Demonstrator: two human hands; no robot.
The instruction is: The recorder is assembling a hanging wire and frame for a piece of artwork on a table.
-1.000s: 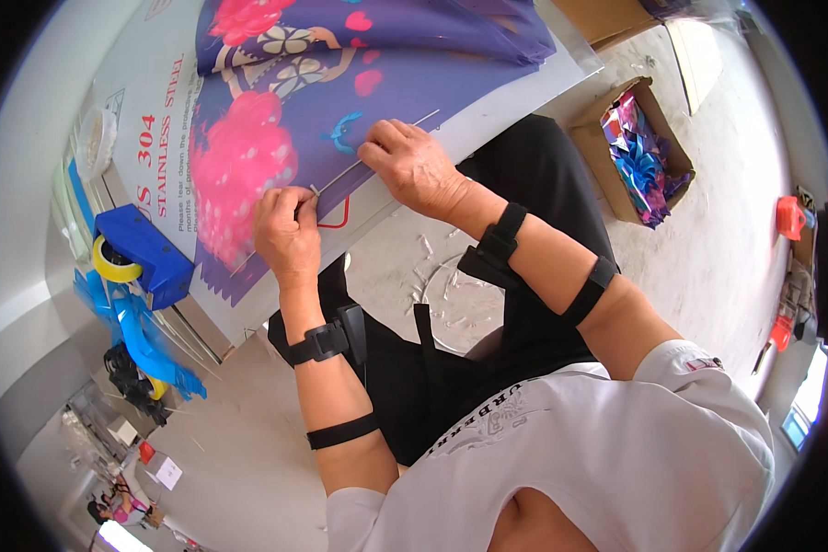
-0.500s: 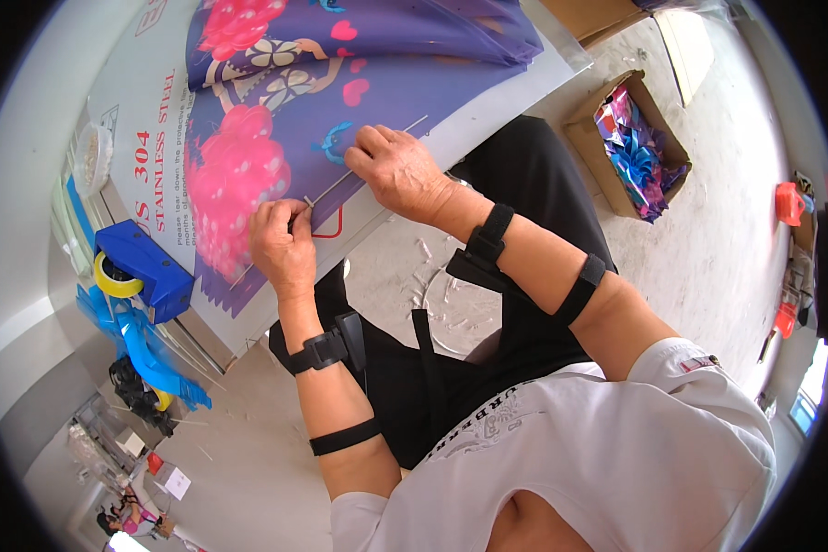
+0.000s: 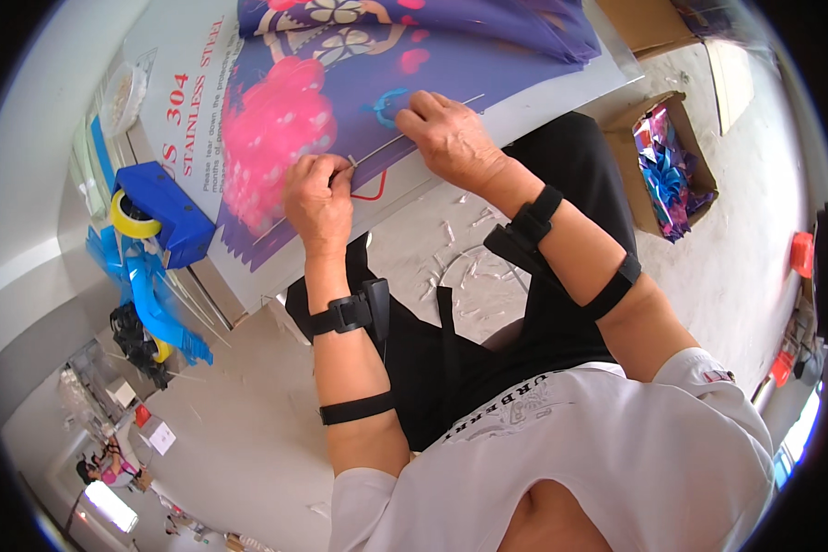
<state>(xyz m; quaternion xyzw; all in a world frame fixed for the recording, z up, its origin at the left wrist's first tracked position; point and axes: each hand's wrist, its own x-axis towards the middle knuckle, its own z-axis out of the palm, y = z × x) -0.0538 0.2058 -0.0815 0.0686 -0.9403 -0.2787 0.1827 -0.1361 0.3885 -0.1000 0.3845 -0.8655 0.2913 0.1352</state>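
A purple printed sheet (image 3: 354,97), with pink balloon clusters, hearts and a blue bird on it, lies over the worktop. Along its near edge runs a thin white rod (image 3: 377,150). My left hand (image 3: 318,202) is closed at the rod's left end, fingertips pinching the rod and sheet edge together; what lies right under the fingers is hidden. Farther right, my right hand (image 3: 457,143) has its fingers curled and pressed down on the rod, which sticks out past them toward the right.
On the worktop's left edge sits a blue tape dispenser (image 3: 179,216) with yellow tape. Blue plastic strips (image 3: 152,304) hang below it. A round clear tub (image 3: 124,97) stands farther back. At right, a cardboard box (image 3: 704,175) holds shiny scraps. White bits (image 3: 478,267) litter the floor.
The whole view has shifted, so the worktop and both hands sit higher and farther right. Both hands keep their places on the rod and sheet.
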